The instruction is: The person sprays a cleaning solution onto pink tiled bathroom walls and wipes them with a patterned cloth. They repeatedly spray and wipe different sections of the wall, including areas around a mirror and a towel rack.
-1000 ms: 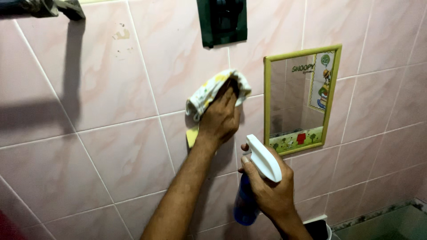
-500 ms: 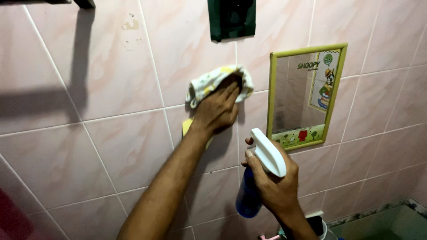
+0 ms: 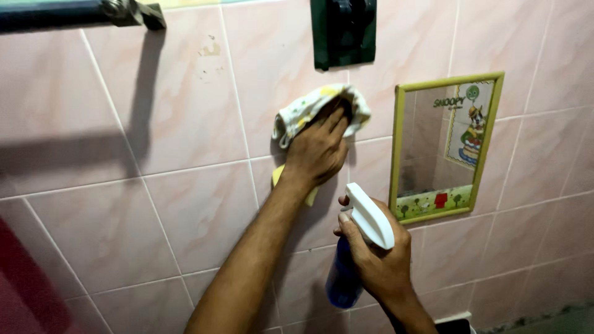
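- A patterned cloth, white with yellow and small coloured marks, lies bunched against the pink tiled wall, just below a dark green fitting fixed higher up.
- The left hand presses flat on the cloth, fingers spread over its right part and pinning it to the tile; the hand grasps the cloth rather than lying loose.
- A yellow edge of the cloth shows beneath the wrist, hanging down beside the forearm, which rises from the lower middle of the view.
- The right hand is clenched around a spray bottle, held just below and to the right of the cloth, close to the wall.
- The bottle has a white trigger head pointing up and to the left, and a blue body that shows below the fingers.
- The thumb and fingers wrap the neck of the bottle; whether a finger pulls the trigger cannot be told.
- Just right of both hands hangs a small mirror in a yellow-green frame, with a cartoon picture in its upper right corner and a coloured strip along the bottom.
- White grout lines cross the wall, one of them running level behind the cloth.
- At the top left a dark rail with a metal bracket juts out and throws a wide shadow across the tiles beneath.
- A blurred red shape fills the lower left corner; what it is cannot be told.
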